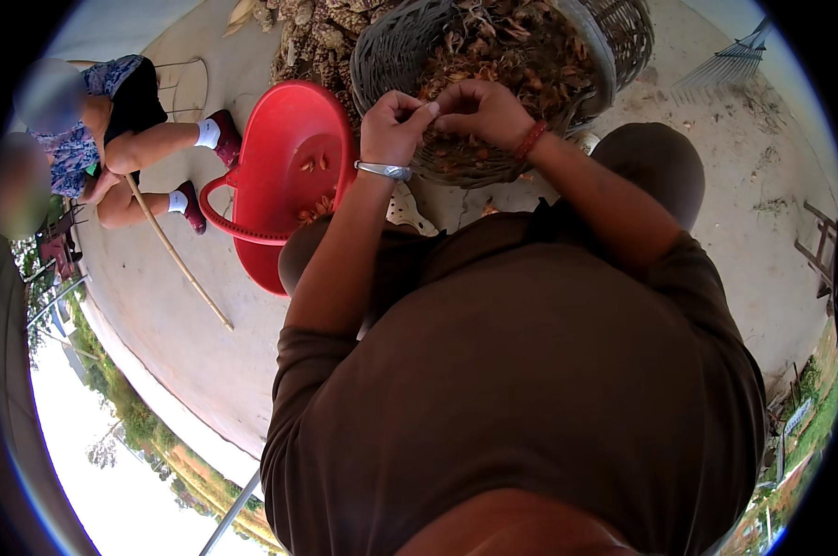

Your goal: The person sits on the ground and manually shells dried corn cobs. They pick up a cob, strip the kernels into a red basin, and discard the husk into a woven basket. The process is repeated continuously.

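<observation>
My left hand (393,131), with a silver band at the wrist, meets my right hand (487,117) fingertip to fingertip above a wicker basket (398,52). Both thumbs and index fingers are pinched together; whether a small thing lies between them is too small to tell. Dried orange-brown plant husks (509,59) fill the basket just beyond my fingers. Left of my left hand stands a red plastic tub (273,149) with a loop handle. A few orange husks (316,208) lie inside it, partly hidden by my forearm and knee.
A heap of corn cobs (315,42) lies behind the tub and basket. At the left sits a person (141,146) with a bamboo stick (179,260) slanting over the concrete floor (182,306). A metal leaf rake (728,62) leans at the far right.
</observation>
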Demonstrator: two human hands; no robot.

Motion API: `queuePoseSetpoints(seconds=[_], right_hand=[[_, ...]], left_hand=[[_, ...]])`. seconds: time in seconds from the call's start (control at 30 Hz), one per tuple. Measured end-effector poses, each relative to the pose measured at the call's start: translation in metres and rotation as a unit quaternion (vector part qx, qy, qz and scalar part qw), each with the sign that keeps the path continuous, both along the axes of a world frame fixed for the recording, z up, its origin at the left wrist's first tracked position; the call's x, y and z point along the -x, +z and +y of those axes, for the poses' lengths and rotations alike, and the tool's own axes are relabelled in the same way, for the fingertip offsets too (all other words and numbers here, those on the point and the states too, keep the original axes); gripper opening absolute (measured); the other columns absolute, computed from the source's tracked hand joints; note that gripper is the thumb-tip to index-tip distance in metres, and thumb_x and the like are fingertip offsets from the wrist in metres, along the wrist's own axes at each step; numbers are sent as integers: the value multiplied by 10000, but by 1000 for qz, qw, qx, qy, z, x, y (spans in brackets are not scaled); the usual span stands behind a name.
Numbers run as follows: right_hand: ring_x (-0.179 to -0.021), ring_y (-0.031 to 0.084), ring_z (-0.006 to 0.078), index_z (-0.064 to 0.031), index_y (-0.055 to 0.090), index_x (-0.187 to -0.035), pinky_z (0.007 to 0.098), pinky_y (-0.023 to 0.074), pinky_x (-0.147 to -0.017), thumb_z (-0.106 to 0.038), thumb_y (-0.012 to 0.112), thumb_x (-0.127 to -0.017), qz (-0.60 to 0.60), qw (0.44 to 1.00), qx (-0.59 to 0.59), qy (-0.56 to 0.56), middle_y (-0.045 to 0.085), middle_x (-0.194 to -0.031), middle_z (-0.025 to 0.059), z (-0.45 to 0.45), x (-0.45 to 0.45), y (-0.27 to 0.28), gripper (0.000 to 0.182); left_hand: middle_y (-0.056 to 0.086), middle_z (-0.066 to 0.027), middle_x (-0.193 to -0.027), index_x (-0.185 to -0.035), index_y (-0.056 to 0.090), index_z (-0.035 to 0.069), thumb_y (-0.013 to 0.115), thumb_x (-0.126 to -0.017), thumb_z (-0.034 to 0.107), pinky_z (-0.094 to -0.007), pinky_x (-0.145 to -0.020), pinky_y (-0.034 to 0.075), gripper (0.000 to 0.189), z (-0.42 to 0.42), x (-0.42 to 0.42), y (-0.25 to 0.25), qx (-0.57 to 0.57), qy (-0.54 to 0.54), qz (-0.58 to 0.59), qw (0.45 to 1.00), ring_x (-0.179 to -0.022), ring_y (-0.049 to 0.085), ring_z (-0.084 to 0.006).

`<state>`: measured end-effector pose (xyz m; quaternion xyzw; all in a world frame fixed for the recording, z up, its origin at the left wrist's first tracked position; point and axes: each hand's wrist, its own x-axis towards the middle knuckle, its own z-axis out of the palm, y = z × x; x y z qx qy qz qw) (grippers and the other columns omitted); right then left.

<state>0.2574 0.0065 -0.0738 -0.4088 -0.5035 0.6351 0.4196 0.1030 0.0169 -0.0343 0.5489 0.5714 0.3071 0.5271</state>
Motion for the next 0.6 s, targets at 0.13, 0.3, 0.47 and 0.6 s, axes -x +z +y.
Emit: queuePoseSetpoints(seconds=[0.13,0.3,0.47,0.6], right_hand=[[-644,550,113,15,574,-795,238,455,-618,-81,642,-661,-26,1000,-4,-9,581,-719,57,-4,1,6,179],[-630,554,105,20,572,-776,235,458,-588,-74,621,-681,-14,999,35,7,587,-728,67,-4,-1,10,142],[-577,550,101,18,562,-743,211,459,-525,-83,584,-729,70,995,72,-19,572,-675,62,-6,1,8,104],[-544,541,96,18,544,-765,199,452,-496,-96,557,-758,79,989,114,-57,559,-644,49,-6,2,12,114]], left_hand=[[487,11,-557,-707,472,50,593,-744,140,-170,-396,335,155,-2,0,-2,22,1,-7,1000,-427,408,-43],[509,0,-609,-785,480,42,568,-763,132,-177,-432,390,128,-5,-2,-3,51,-7,-83,995,-460,437,-53],[531,-26,-685,-898,497,24,568,-763,119,-216,-536,464,179,-6,1,-5,129,2,-177,976,-553,506,-86],[547,-40,-758,-973,497,17,575,-747,66,-232,-596,480,244,-9,1,-12,149,3,-235,960,-652,555,-121]])
